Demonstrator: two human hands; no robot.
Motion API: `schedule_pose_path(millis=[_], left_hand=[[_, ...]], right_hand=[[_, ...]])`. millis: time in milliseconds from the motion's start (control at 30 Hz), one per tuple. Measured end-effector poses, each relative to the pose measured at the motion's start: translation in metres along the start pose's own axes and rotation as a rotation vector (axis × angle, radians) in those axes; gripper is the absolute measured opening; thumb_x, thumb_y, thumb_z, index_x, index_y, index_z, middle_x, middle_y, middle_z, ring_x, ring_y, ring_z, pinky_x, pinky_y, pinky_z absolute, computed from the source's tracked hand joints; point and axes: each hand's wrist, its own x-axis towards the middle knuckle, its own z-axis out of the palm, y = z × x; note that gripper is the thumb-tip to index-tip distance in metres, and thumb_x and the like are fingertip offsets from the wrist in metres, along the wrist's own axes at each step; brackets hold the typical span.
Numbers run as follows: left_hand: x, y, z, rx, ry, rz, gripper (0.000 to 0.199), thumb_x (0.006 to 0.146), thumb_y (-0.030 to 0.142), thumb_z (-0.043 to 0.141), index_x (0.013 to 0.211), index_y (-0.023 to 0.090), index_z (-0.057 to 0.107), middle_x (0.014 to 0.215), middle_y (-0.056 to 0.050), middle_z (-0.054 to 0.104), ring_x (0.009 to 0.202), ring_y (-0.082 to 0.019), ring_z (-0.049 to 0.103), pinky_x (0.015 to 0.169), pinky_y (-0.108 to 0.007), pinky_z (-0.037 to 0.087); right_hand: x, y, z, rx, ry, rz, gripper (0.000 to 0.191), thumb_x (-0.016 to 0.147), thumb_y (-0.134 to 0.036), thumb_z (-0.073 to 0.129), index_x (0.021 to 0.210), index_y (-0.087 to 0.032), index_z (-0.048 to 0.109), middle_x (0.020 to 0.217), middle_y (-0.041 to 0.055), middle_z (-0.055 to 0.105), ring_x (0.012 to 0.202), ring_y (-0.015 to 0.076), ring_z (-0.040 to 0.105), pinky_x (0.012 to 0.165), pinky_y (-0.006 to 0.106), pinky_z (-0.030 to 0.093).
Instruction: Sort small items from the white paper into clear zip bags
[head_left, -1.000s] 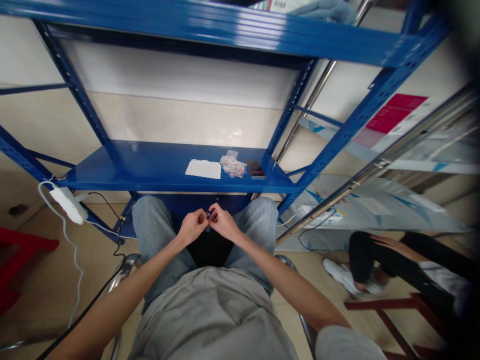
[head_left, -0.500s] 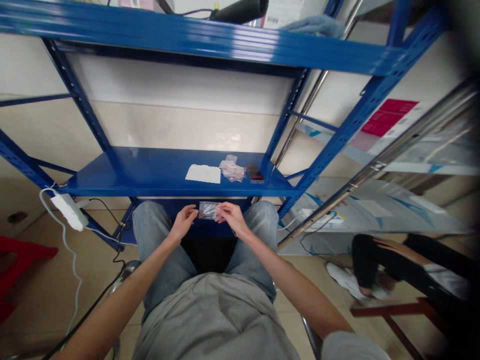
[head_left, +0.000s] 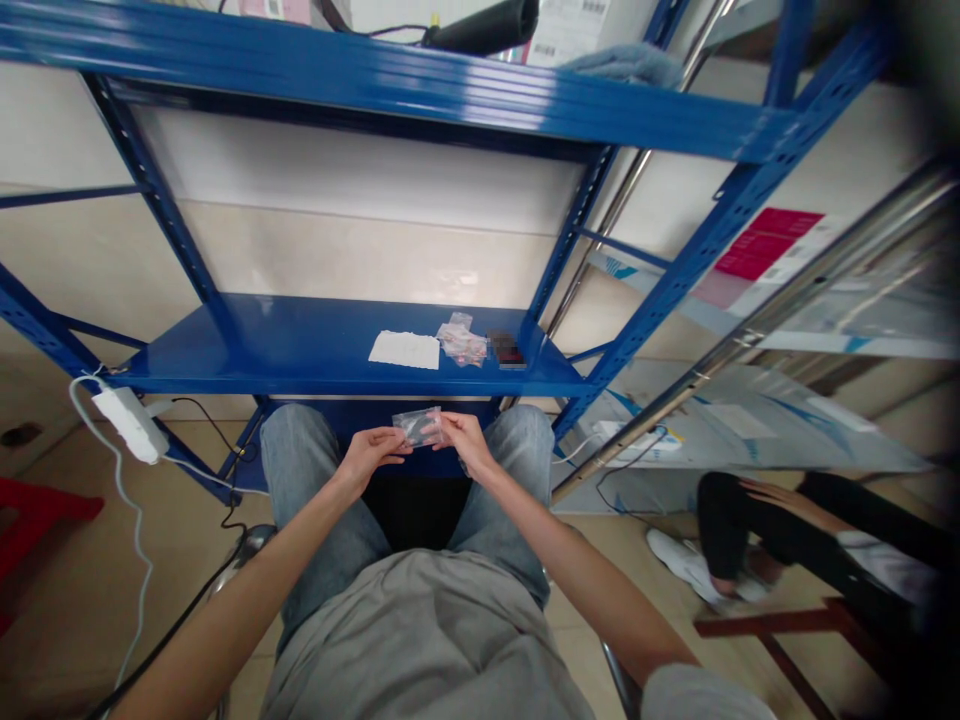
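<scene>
Pinching plastic bag (head_left: 417, 427) between left hand (head_left: 367, 456), right hand (head_left: 469, 443)

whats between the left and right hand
A small clear plastic bag spans the gap between the left hand and right hand, held by both, in the head view.

No words can be read anywhere. A white label (head_left: 564, 30) on the upper shelf carries a barcode and tiny print, a printed sheet (head_left: 761, 243) at right shows a red block, and the small clear plastic bag (head_left: 417, 427) shows nothing legible.
</scene>
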Motion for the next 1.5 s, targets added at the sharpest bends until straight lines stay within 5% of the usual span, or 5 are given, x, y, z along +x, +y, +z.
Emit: schedule_pose_path(millis=[233, 467, 900, 1300, 1500], left_hand=[[0.005, 0.007, -0.002, 0.145, 0.012, 0.176, 0.041, 0.067, 0.038, 0.085, 0.092, 0.010, 0.070, 0.077, -0.011, 0.077, 0.070, -0.021, 0.073, 0.067, -0.031, 0.058], [0.003, 0.004, -0.004, 0.430, 0.003, 0.262, 0.030, 0.076, 0.031, 0.075, 0.099, 0.012, 0.071, 0.071, -0.005, 0.073, 0.060, -0.018, 0.069, 0.053, -0.026, 0.052], [-0.013, 0.019, 0.013, 0.618, 0.083, 0.585, 0.039, 0.095, 0.034, 0.058, 0.131, 0.021, 0.064, 0.113, -0.009, 0.070, 0.089, -0.019, 0.068, 0.079, -0.030, 0.055], [-0.013, 0.014, 0.013, 0.784, 0.051, 0.649, 0.034, 0.096, 0.034, 0.057, 0.126, 0.023, 0.068, 0.090, -0.003, 0.061, 0.074, -0.015, 0.056, 0.069, -0.028, 0.048], [-0.012, 0.011, 0.013, 0.810, 0.085, 0.658, 0.021, 0.094, 0.033, 0.059, 0.090, 0.020, 0.076, 0.082, -0.003, 0.062, 0.072, -0.016, 0.056, 0.065, -0.027, 0.044]], right_hand=[[-0.002, 0.006, 0.013, 0.338, 0.132, 0.194, 0.045, 0.101, -0.049, 0.041, 0.123, -0.017, 0.063, 0.102, 0.0140, 0.076, 0.080, 0.0240, 0.076, 0.064, 0.036, 0.061], [-0.005, 0.024, 0.044, 0.499, 0.343, 0.297, 0.042, 0.101, -0.045, 0.041, 0.091, -0.013, 0.066, 0.067, 0.0055, 0.070, 0.054, 0.0189, 0.069, 0.051, 0.030, 0.058], [0.005, 0.032, 0.105, 0.917, 0.575, 0.212, 0.042, 0.100, -0.034, 0.033, 0.064, -0.020, 0.049, 0.052, -0.0014, 0.058, 0.043, 0.0119, 0.055, 0.047, 0.024, 0.048], [0.010, 0.037, 0.104, 1.002, 0.660, 0.221, 0.041, 0.100, -0.028, 0.031, 0.066, -0.020, 0.053, 0.054, -0.0016, 0.059, 0.048, 0.0117, 0.059, 0.053, 0.023, 0.051], [0.017, 0.046, 0.102, 0.786, 0.648, 0.129, 0.036, 0.098, -0.027, 0.036, 0.064, -0.022, 0.048, 0.049, -0.0035, 0.053, 0.042, 0.0126, 0.055, 0.048, 0.023, 0.050]])
